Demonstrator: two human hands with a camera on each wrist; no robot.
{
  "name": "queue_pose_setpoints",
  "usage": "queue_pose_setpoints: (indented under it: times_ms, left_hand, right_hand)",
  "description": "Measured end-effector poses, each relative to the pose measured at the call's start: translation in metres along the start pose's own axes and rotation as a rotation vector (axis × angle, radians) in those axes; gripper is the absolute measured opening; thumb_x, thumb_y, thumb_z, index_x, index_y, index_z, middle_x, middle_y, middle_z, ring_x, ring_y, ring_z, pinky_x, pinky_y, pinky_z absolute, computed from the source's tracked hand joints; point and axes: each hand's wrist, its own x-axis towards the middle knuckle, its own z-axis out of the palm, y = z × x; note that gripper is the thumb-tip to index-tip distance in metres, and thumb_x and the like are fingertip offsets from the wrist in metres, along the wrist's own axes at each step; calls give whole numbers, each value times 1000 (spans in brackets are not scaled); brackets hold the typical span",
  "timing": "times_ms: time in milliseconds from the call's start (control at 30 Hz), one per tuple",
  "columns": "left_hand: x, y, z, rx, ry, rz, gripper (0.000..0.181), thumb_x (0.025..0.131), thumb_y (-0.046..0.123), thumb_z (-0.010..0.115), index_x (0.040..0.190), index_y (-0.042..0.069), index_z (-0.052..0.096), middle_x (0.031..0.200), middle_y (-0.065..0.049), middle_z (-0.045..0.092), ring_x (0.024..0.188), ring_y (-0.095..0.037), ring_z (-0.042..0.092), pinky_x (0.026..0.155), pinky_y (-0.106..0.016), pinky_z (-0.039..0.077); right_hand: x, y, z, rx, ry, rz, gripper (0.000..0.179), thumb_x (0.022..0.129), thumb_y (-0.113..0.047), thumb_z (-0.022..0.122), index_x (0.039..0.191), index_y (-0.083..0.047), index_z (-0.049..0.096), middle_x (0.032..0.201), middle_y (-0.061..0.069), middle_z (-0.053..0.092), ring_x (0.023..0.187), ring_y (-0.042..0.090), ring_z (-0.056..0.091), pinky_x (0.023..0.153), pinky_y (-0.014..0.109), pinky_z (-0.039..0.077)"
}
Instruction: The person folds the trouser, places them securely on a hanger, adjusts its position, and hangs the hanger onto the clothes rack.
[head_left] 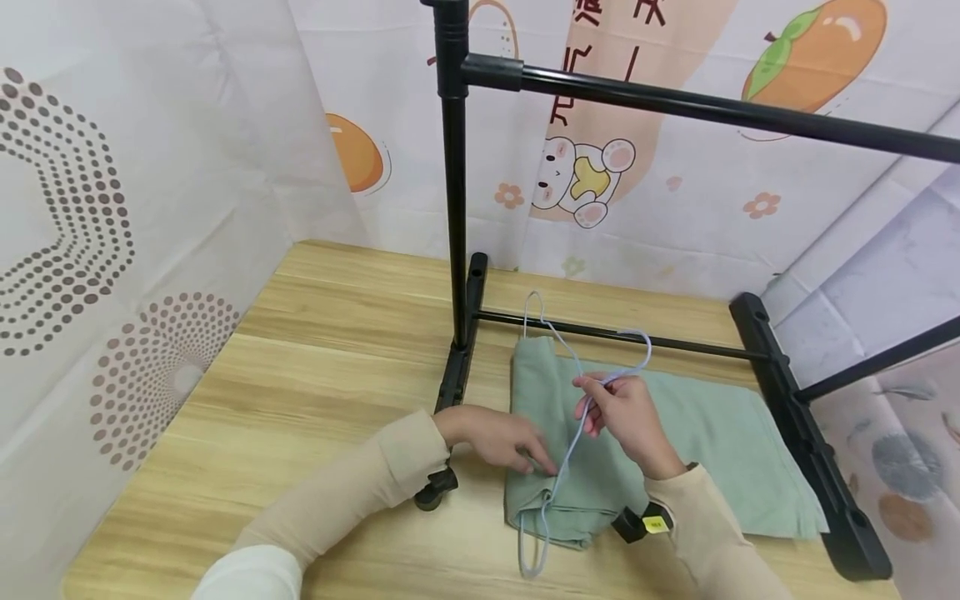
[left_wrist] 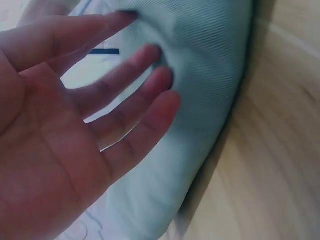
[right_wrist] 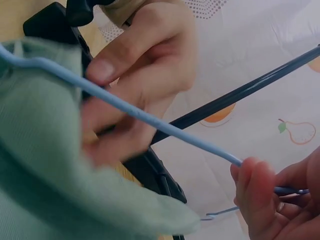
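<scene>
A light blue wire hanger point(head_left: 578, 435) stands tilted over a folded sage-green cloth point(head_left: 697, 450), its hook upward. One end of the cloth is folded over at the hanger, whose lower loop pokes out at the near edge. My right hand point(head_left: 624, 417) pinches the hanger just below the hook; in the right wrist view, thumb and fingers close round the blue wire point(right_wrist: 150, 119). Against the folded part rests my left hand point(head_left: 498, 437), its fingers extended. The left wrist view shows that palm point(left_wrist: 55, 145) with spread fingers beside the cloth point(left_wrist: 207, 75).
A black garment rack surrounds the cloth: an upright post point(head_left: 455, 217), a top rail point(head_left: 712, 108), a low crossbar point(head_left: 570, 327) and a right foot point(head_left: 806, 442). All stand on a wood-grain surface point(head_left: 322, 358). Printed curtains point(head_left: 420, 92) hang behind and at both sides.
</scene>
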Motion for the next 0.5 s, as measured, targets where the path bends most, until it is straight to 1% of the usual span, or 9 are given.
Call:
queue_pose_setpoints:
  times_ms: [133,200,233,267,300,333,367,400,500]
  left_hand:
    - [8,5,5,152,-70,-25,37,100,17,52,137,22,58,149,-6,47,139,-18,41,114,-24,33]
    - [9,5,4,177,-97,-35,36,101,17,50,135,23,59,151,-5,44,142,-18,38,117,-25,30]
    - [9,5,3,167,-99,-49,35,101,17,49,134,22,60,151,-4,44,142,-18,38,117,-25,30]
    - [9,4,2,149,-87,-68,35,101,17,49,134,20,61,151,-3,46,142,-17,39,117,-25,30]
    - [8,3,0,119,-61,-88,34,101,16,49,133,18,61,150,-3,47,141,-16,40,116,-25,31]
    - [8,2,-2,89,-23,-110,33,101,16,49,131,16,62,148,-3,49,140,-16,42,116,-25,32]
    - [7,0,-4,62,24,-139,32,101,17,50,130,14,63,146,-3,51,139,-16,43,115,-26,34]
    - [7,-2,-7,54,76,-171,32,101,18,51,130,13,63,145,-3,52,138,-17,45,114,-27,35]
    - [7,-11,-15,124,235,-263,33,100,20,54,131,10,61,147,-7,50,138,-22,45,115,-32,36]
  right_hand:
    - [-1,0,2,12,-7,2,34,101,-11,49,116,18,59,59,1,64,43,7,56,45,28,53]
    - [-2,1,3,12,-5,-3,35,101,-11,49,117,18,59,60,1,64,43,7,56,45,28,53]
    - [-2,1,3,9,-4,-4,34,101,-11,49,116,18,59,60,1,64,43,7,56,45,28,53]
    - [-2,1,4,6,-3,-8,34,101,-11,49,116,18,59,60,1,64,43,7,56,45,27,53]
    - [-2,2,4,3,-4,-10,34,101,-11,49,115,18,60,60,2,64,43,6,55,45,27,53]
    - [-2,2,4,2,-7,-11,34,101,-11,49,115,18,60,59,2,64,43,6,55,45,27,53]
    - [-2,2,4,1,-9,-11,34,101,-11,49,115,18,60,59,2,64,43,6,55,45,27,52]
    - [-2,3,4,1,-13,-11,34,101,-10,49,115,18,60,59,2,63,43,6,55,45,27,52]
    - [-2,3,4,7,-22,-7,34,101,-10,49,116,18,59,59,2,63,43,6,54,45,27,52]
